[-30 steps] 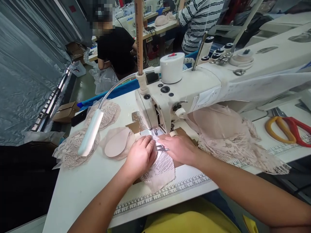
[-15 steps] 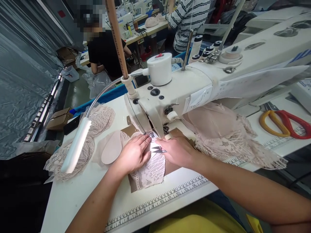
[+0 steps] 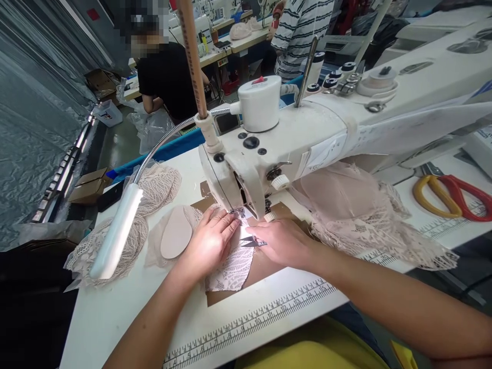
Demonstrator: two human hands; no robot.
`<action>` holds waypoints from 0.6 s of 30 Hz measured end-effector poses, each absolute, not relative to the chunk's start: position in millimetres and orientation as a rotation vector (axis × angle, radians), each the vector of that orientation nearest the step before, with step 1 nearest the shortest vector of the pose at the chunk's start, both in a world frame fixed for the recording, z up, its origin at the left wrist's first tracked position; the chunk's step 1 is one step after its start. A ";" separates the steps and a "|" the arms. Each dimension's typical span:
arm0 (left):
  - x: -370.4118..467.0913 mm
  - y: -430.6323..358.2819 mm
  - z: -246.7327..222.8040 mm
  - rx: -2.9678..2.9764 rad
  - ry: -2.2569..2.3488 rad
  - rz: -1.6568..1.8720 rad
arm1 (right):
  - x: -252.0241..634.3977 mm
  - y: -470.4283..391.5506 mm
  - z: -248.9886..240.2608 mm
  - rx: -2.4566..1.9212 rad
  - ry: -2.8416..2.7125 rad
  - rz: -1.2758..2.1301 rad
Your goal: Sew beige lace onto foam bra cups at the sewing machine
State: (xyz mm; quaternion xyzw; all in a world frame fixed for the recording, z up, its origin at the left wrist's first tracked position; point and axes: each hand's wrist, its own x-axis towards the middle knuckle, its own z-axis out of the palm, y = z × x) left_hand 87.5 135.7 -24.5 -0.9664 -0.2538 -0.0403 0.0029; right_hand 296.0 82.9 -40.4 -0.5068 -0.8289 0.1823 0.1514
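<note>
My left hand [image 3: 212, 237] lies flat with fingers stretched out, pressing a pale pink lace piece [image 3: 229, 271] onto the machine bed by the needle. My right hand [image 3: 284, 241] is closed around a pair of thread snips [image 3: 251, 241], whose dark blades point left over the lace. Its fingertips rest on the fabric just right of the presser foot [image 3: 241, 212]. The white sewing machine [image 3: 230, 174] stands over both hands; its head partly hides the stitching spot. A smooth beige cup piece [image 3: 177, 233] lies left of my left hand.
Lace stacks [image 3: 157, 187] lie at the left under a lamp [image 3: 117, 230]. Sewn lace fabric [image 3: 346, 205] spreads at the right, near large scissors [image 3: 438, 197] with yellow and red handles. A printed ruler [image 3: 246, 328] runs along the table's front edge. Two people are beyond the machine.
The lace piece has moved away from me under the presser foot, so less of it shows in front of my hands. Both hands stay near the needle, the snips still in my right.
</note>
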 end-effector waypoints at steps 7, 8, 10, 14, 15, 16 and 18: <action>88.8 130.3 -35.9 -3.096 -0.780 -0.251 | 298.2 84.4 -39.5 -1.508 -2.373 0.534; 87.9 131.6 -36.3 -3.108 -0.776 -0.254 | 298.1 84.6 -39.7 -1.501 -2.386 0.524; 86.0 134.7 -36.2 -3.134 -0.765 -0.258 | 297.4 84.5 -40.1 -1.506 -2.401 0.499; 83.8 139.7 -34.8 -3.166 -0.760 -0.270 | 295.7 84.4 -40.2 -1.531 -2.408 0.470; 83.7 140.5 -34.6 -3.167 -0.764 -0.269 | 295.4 84.5 -40.1 -1.536 -2.415 0.472; 83.6 141.2 -34.5 -3.167 -0.771 -0.265 | 295.2 84.6 -40.0 -1.545 -2.422 0.471; 83.4 142.6 -34.7 -3.156 -0.801 -0.255 | 294.6 85.1 -39.8 -1.562 -2.435 0.463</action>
